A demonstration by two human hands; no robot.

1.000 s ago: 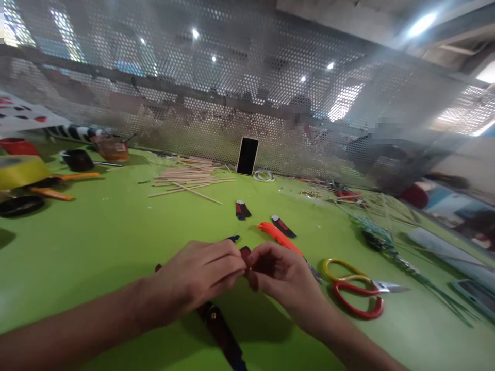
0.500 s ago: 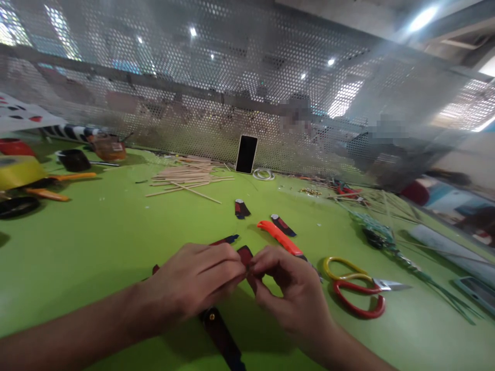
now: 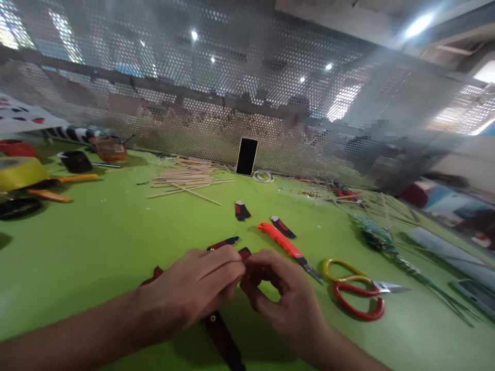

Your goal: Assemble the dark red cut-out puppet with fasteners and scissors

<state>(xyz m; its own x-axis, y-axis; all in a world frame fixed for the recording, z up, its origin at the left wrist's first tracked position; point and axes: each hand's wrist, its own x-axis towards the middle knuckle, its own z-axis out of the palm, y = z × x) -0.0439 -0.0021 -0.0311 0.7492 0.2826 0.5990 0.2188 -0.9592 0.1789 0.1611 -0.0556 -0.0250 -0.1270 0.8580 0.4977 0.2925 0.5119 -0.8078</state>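
Bright lamp (image 3: 419, 26) glaring at far right, hazy halo around it. Small light spots (image 3: 194, 35) dotting far perforated screen (image 3: 174, 113); screen soft, washed out. Green table (image 3: 116, 232) well lit, paler at near right. Soft shadows beneath left hand (image 3: 209, 278) and right hand (image 3: 286, 293). Detail between them smeared. Side edges stretched; pixelated patch (image 3: 381, 129) at far right.

Table (image 3: 116, 232) lies open leftward; scissors (image 3: 371, 290) (and knife (image 3: 288, 245)) crowd the right hand (image 3: 297, 299).

Right hand (image 3: 288, 296) drawn closer against left hand (image 3: 201, 283); orange knife's blade (image 3: 310, 270) now uncovered. Brass stud (image 3: 212, 250) shows on dark strip (image 3: 226, 242) beyond left hand.
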